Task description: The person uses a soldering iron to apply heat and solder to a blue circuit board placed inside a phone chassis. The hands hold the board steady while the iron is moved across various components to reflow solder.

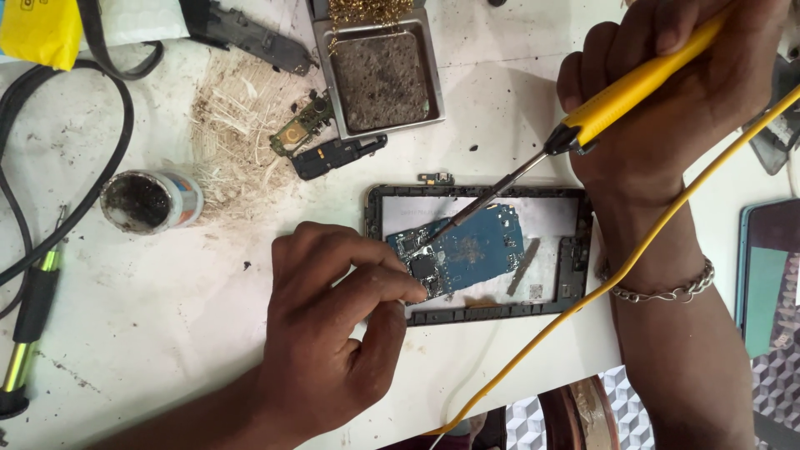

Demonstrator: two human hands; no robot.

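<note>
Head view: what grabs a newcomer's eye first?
The yellow soldering iron in the right hand, upper right, its tip down on the blue circuit board at centre. The board lies in a black phone frame, and the left hand pins its near corner with the fingertips. Behind, top centre, a metal tray holds a dirty cleaning sponge.

Circuit board (467, 250) in phone frame (479, 312) on worktop (167, 333), between the hands; sponge tray (379, 71) behind left hand (325, 333); small pot (152, 200) to its left; tablet (767, 275) right of right hand (667, 108).
</note>
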